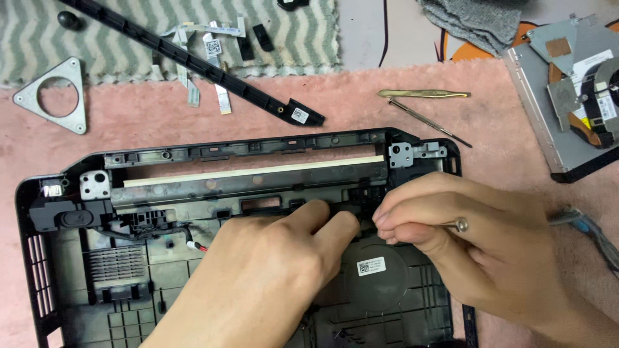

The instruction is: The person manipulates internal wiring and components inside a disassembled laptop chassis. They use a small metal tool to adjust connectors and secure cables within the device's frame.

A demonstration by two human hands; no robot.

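A black plastic laptop bottom case (58,258) lies open on a pink mat, its inner ribs and vents facing up. My left hand (264,277) rests inside it, fingertips pressing a small black part near the case's upper middle. My right hand (477,238) is closed around a thin metal tool (459,224), likely a small screwdriver, whose round end shows between the fingers; its tip is hidden at the same spot. A round black speaker or fan cover (377,274) with a white label sits just below both hands.
A long black hinge strip (193,61) and flat ribbon cables (219,96) lie above the case. A metal triangle plate (55,96) is at the left. Brass tweezers (422,94) and a thin screwdriver (429,121) lie upper right, beside a metal drive with parts (567,96).
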